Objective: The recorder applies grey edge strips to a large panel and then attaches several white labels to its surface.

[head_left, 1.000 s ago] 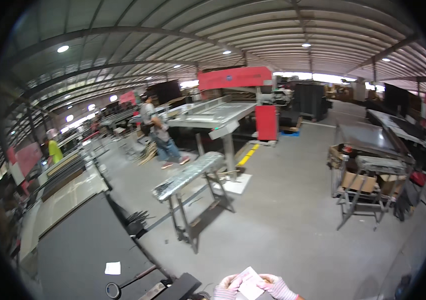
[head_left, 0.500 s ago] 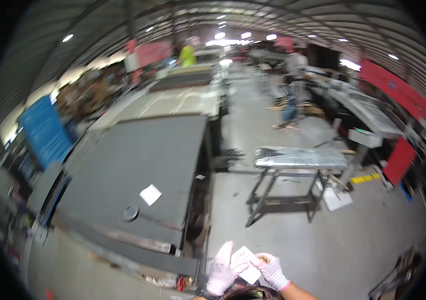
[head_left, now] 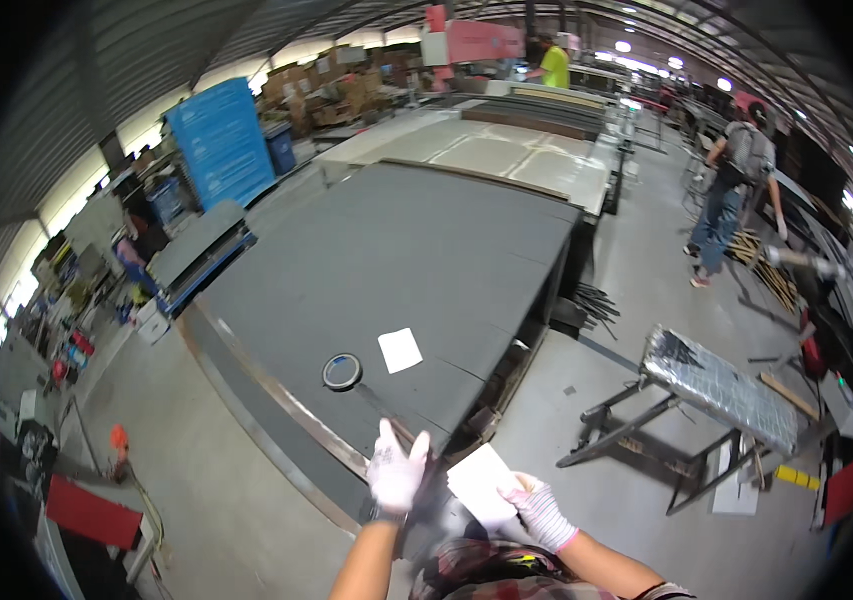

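Grey table [head_left: 387,260] ahead, paper [head_left: 400,351] flat on it; my right hand [head_left: 541,513] pinches a card [head_left: 480,482] by its side, seemingly to free my left hand [head_left: 397,477], fingers wide

Hands [head_left: 397,478] in pale gloves [head_left: 539,510], striped cuff [head_left: 553,527], dark wristband [head_left: 387,516], plaid garment [head_left: 459,574]
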Demonstrator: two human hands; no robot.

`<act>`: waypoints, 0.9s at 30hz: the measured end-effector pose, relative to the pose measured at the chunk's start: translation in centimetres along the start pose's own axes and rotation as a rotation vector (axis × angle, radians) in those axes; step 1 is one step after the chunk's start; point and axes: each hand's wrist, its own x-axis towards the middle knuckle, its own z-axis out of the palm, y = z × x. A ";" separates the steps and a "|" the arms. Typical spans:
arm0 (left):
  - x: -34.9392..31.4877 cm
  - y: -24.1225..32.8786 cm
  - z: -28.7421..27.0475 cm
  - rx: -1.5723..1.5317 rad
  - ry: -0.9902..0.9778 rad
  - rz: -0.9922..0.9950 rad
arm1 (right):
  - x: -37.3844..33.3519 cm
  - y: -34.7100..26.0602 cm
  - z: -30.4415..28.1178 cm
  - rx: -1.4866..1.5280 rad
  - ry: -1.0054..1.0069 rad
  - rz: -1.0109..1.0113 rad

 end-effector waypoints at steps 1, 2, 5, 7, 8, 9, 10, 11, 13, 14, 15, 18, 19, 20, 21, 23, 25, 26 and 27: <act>2.2 1.0 0.5 0.100 -0.092 -0.106 | 0.6 -0.7 -0.5 -0.012 -0.024 0.022; 3.8 1.6 1.2 0.147 -0.160 -0.154 | 1.4 -1.8 -1.0 -0.074 0.036 -0.022; 6.1 1.6 3.1 0.182 -0.241 -0.286 | 3.1 -4.4 -2.8 -0.131 0.126 -0.058; 5.0 1.0 3.1 0.068 -0.146 -0.234 | 4.4 -3.7 -4.7 0.080 0.151 -0.054; 3.4 0.9 1.8 -0.092 -0.023 -0.169 | 5.0 -3.8 -5.5 0.140 0.152 -0.019; 1.7 0.8 0.3 -0.248 0.108 -0.103 | 5.4 -3.9 -5.8 0.172 0.164 -0.020; 0.2 0.9 -1.8 -0.337 0.222 -0.122 | 6.5 -3.5 -6.5 0.179 0.131 0.023; -1.0 0.7 -3.4 -0.436 0.332 -0.122 | 7.1 -3.5 -7.4 0.181 0.114 0.048; -1.5 -3.9 -4.2 -0.389 0.515 -0.220 | 8.9 -4.0 -8.1 0.144 0.043 0.069; -1.4 -5.9 -4.6 -0.405 0.501 -0.279 | 9.6 -3.9 -8.1 0.125 0.003 0.071; -0.8 -8.2 -4.5 -0.423 0.486 -0.334 | 10.5 -3.8 -7.8 0.124 -0.015 0.081; 0.2 -14.1 -2.0 -0.133 0.436 -0.366 | 12.9 -4.6 -5.7 -0.028 -0.130 0.099; 0.3 -14.5 -1.7 0.018 0.432 -0.348 | 13.0 -5.5 -4.5 -0.027 -0.136 0.102; 1.1 -13.1 -2.5 0.089 0.277 -0.531 | 13.2 -6.6 -3.3 -0.024 -0.176 0.084; 1.5 -12.7 -2.1 0.086 0.281 -0.530 | 13.4 -7.2 -2.7 -0.019 -0.216 0.065; 1.7 -12.4 -1.4 0.208 0.482 -0.541 | 13.1 -6.8 -2.9 -0.085 -0.195 0.049; 2.2 -17.0 1.6 -0.328 0.360 -0.673 | 12.5 -5.6 -3.1 -0.156 -0.201 0.038; 2.6 -16.4 1.3 -0.403 0.324 -0.699 | 12.2 -5.2 -3.3 -0.174 -0.191 0.053; 2.9 -15.6 1.0 -0.477 0.285 -0.723 | 11.9 -5.1 -3.3 -0.191 -0.179 0.067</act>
